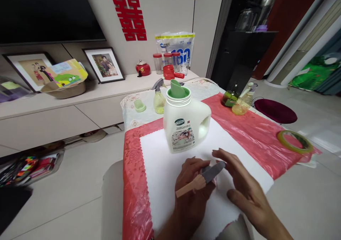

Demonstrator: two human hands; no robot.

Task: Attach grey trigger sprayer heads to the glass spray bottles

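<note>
My left hand point(192, 181) is closed, its fingers curled over the white sheet point(154, 169). Across its back or fingers lies a small tool point(201, 179) with a pale wooden handle and a flat grey end; I cannot tell how it is gripped. Something greyish and partly hidden shows under the fingers. My right hand point(243, 185) is open, its fingertips close to the tool's grey tip. Beyond both hands stands a white detergent jug point(183, 126), upright, with a green pouring spout point(177, 90) in its uncapped neck.
A pale green cap point(139, 106) and a spray bottle point(159, 101) stand behind the jug. At the right are a dark green bottle point(231, 97), a yellowish pump bottle point(243, 103) and a roll of tape point(294, 142) on red plastic sheeting point(239, 126).
</note>
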